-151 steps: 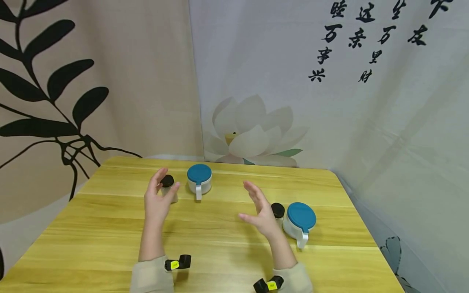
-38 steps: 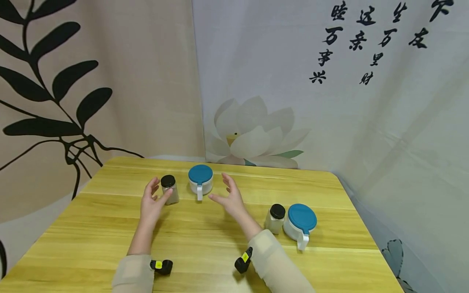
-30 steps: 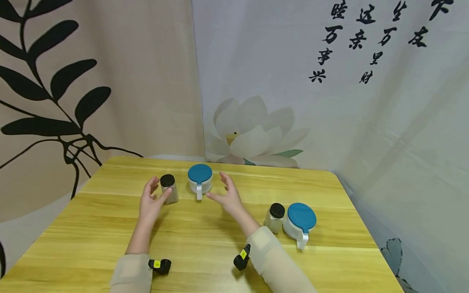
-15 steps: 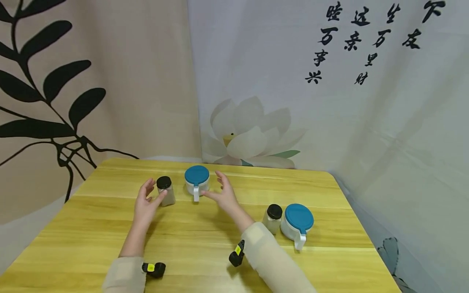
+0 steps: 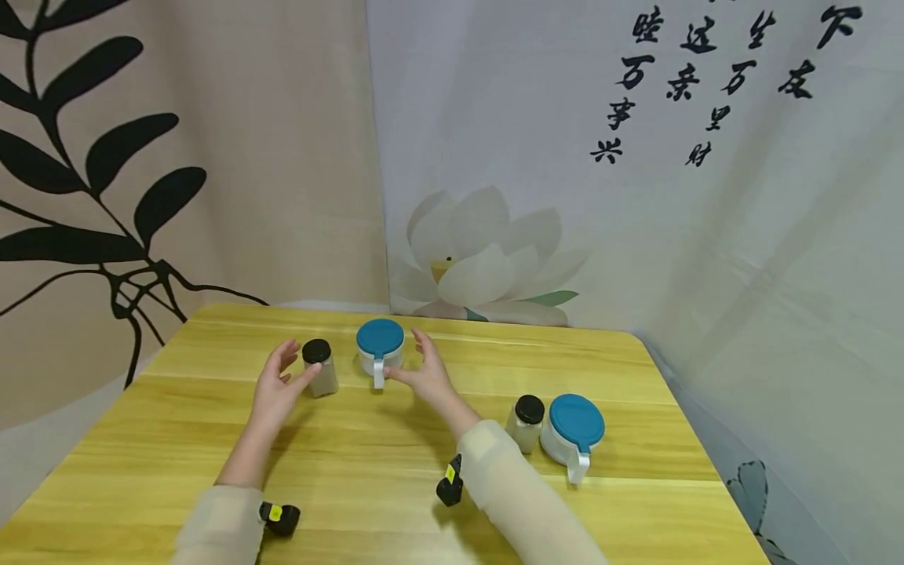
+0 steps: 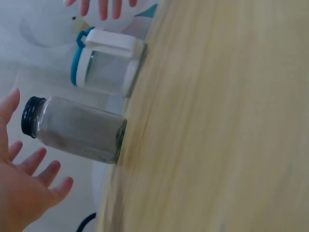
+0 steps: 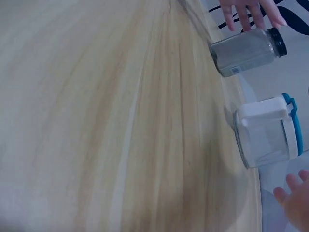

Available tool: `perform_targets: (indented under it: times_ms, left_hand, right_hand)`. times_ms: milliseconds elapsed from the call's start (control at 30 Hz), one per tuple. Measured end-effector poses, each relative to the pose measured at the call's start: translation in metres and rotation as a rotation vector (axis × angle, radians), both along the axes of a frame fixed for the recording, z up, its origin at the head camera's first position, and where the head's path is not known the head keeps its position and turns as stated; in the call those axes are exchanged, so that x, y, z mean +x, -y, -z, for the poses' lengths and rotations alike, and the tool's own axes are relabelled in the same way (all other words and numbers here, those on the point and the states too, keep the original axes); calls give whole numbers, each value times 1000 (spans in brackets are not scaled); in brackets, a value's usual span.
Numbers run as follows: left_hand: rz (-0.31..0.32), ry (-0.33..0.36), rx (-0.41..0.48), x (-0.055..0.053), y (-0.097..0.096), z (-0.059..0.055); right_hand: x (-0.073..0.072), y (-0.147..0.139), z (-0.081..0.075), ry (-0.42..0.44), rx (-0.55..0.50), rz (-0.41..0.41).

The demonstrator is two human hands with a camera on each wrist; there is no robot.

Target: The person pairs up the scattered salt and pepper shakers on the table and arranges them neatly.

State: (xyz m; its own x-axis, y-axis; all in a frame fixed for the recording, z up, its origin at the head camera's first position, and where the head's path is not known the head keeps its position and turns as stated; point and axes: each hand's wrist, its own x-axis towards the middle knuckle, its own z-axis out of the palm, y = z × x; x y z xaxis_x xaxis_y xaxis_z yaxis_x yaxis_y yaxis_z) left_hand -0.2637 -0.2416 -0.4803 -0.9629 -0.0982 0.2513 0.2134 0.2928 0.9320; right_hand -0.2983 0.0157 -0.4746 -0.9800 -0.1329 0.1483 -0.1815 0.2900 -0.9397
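Note:
At the back left of the table stands a clear glass jar with a black lid. My left hand is just left of it, fingers spread, and the left wrist view shows a gap between hand and jar. To the jar's right is a clear container with a blue lid and white handle, upright. My right hand hovers at its right side with thumb and fingers apart; the thumb overlaps the handle's edge in the head view. In the right wrist view the hand stands apart from the container.
Further right stand a second black-lidded jar and a second blue-lidded container, side by side near the right sleeve. The wooden table reaches back to a printed curtain.
My right hand has moved from beside the right-hand pair to the back-left container, then slightly left. My left hand has shifted left, baring the jar. The jars and containers have stayed in place.

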Motion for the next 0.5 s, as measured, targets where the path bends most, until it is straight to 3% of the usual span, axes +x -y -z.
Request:
perform_targets:
  times_ms: [500]
  left_hand:
    - [68, 26, -55, -7, 3, -2]
  right_hand:
    - [-10, 4, 4, 34, 81, -14]
